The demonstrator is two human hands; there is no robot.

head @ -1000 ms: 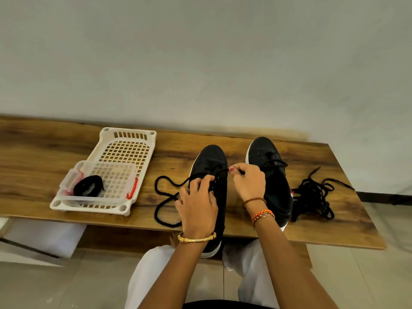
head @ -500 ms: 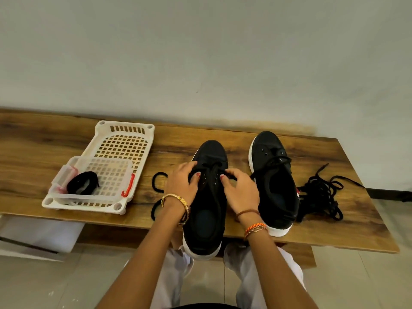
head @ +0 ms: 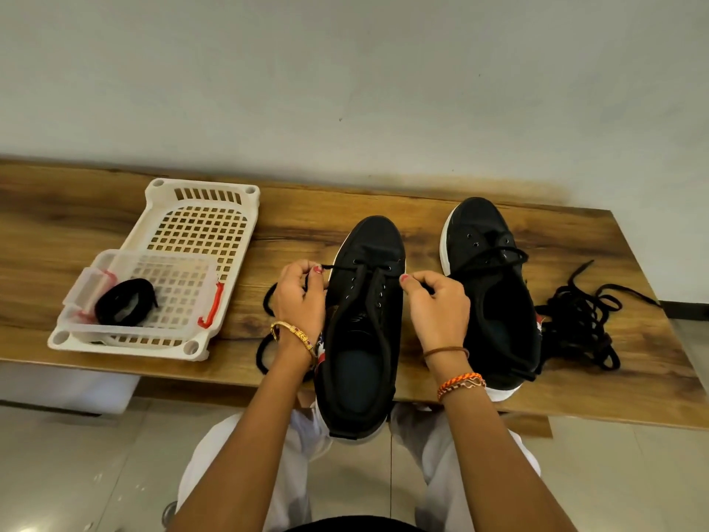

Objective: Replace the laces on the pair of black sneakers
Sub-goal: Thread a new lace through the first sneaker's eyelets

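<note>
1. Near sneaker [head: 360, 339] lies on the wooden counter [head: 633, 362] at centre, toe at 12 o'clock, heel hanging over the counter's front edge above the person's lap.
2. Left hand [head: 297, 301] sits at the sneaker's 9 o'clock side, fingers curled, thumb and finger pinching the new lace [head: 370, 297] where it comes out of the top eyelets.
3. Right hand [head: 435, 305] at the 3 o'clock side, fingers curled too; looks pinched on the other lace end, but the strand there is mostly hidden by the fingers.
4. Lace runs across the front eyelets between both hands, 2 strands trail down the tongue toward 6 o'clock; loose loops lie on the counter behind the left wrist.
5. Second sneaker [head: 495, 301] at 3 o'clock of the first, just beside the right hand, toe at 12 o'clock, a black lace loosely across its upper eyelets.
6. Tangled pile of black laces [head: 579, 324] at 3 o'clock of that sneaker, touching its side.
7. White plastic basket [head: 199, 209] at 9 o'clock, well apart; clear box [head: 180, 293] rests in it holding a coiled black lace [head: 122, 307].
</note>
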